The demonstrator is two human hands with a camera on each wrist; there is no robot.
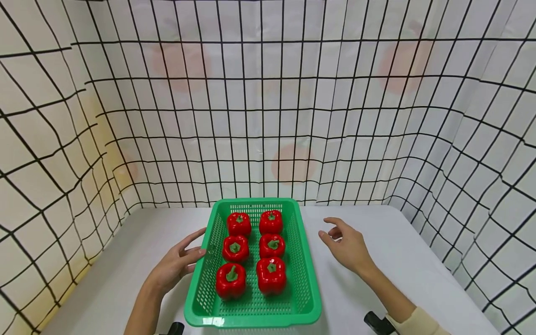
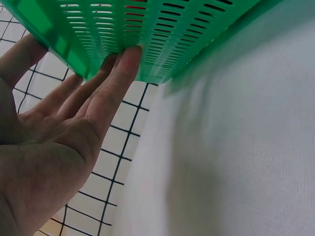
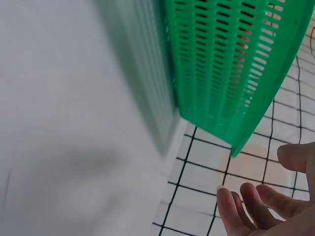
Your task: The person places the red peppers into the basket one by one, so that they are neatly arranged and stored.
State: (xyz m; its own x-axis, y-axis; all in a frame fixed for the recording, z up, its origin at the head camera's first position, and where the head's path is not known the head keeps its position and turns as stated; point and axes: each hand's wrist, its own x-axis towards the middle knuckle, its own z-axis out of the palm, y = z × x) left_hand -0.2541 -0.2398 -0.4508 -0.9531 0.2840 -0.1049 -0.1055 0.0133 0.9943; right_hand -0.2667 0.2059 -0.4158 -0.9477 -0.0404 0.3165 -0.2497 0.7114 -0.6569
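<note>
A green plastic basket (image 1: 252, 320) with slotted walls stands on the table, holding several red bell peppers (image 1: 271, 278) with green stems, set in two columns. My left hand (image 1: 173, 266) is at the basket's left side. In the left wrist view, its fairly straight fingers (image 2: 110, 91) touch the slotted wall below the rim, and another digit lies near the rim's edge. My right hand (image 1: 349, 247) hovers to the right of the basket, apart from it, with loosely bent fingers and nothing in them. The right wrist view shows a gap between those fingers (image 3: 253, 206) and the basket wall (image 3: 211, 64).
A white cloth-like surface (image 1: 356, 298) covers the table. Black wire mesh (image 1: 261, 109) over pale sheeting encloses the back and both sides. The basket's far end stands close to the back mesh. Black wrist devices (image 1: 378, 322) are on both arms.
</note>
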